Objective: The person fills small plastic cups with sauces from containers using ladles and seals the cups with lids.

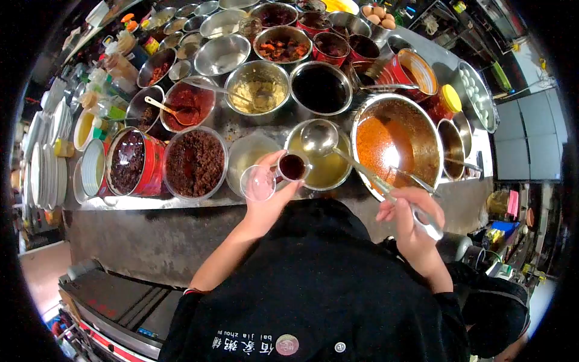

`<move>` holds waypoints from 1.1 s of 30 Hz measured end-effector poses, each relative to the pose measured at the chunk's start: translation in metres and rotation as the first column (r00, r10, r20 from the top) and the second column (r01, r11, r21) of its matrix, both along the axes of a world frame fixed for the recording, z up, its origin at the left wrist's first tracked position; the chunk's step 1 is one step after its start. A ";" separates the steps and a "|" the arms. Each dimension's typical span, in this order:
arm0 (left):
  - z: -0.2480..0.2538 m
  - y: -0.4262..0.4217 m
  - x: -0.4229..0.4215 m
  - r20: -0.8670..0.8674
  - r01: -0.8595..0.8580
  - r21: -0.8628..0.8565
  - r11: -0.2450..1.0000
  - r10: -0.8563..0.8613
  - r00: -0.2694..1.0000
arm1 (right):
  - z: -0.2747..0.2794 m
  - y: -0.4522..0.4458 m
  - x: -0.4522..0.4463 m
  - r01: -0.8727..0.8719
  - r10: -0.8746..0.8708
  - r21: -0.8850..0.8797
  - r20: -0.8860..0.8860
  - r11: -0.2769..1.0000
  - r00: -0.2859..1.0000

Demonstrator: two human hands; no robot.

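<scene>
My left hand (268, 202) is closed around a small clear cup (293, 166) with dark liquid in it, and an empty clear cup or lid (258, 183) sits beside it in the same hand. My right hand (416, 220) grips the handle of a metal ladle (319, 136). The ladle's bowl is over a steel bowl of yellowish liquid (330, 172), just above the small cup. To the right is a large steel bowl of orange-red oil (395, 142). A bowl of black liquid (321, 88) lies behind the ladle.
Dark minced sauce (195, 164) fills a bowl at the left, near a red can (142, 161). Stacked white plates (48, 175) stand at the far left. Eggs (379, 16) are at the back. Part of another person in black (494, 308) shows at the lower right.
</scene>
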State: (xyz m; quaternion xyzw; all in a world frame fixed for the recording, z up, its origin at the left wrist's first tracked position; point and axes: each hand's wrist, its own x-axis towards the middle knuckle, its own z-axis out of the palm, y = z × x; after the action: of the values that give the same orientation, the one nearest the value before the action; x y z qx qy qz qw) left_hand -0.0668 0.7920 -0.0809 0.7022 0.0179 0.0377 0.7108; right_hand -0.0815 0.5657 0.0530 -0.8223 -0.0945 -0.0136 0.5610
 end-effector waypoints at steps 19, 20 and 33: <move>0.013 -0.005 0.018 -0.028 -0.069 -0.163 0.984 0.066 0.997 | -0.014 -0.006 0.016 -0.003 0.014 0.299 -0.033 0.954 0.999; 0.015 -0.005 0.018 -0.015 -0.075 -0.158 0.985 0.074 0.997 | -0.022 -0.010 0.029 0.045 -0.035 0.314 -0.036 0.948 0.999; 0.009 -0.006 0.016 0.007 -0.054 -0.144 0.988 0.056 0.998 | -0.084 0.000 0.118 0.090 -0.089 0.040 -0.039 0.995 0.995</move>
State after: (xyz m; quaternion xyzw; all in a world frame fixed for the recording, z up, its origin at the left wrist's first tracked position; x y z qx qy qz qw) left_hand -0.0505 0.7858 -0.0718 0.6482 0.0361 0.0598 0.7583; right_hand 0.0366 0.5661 -0.0312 -0.8139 -0.0468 -0.0252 0.5785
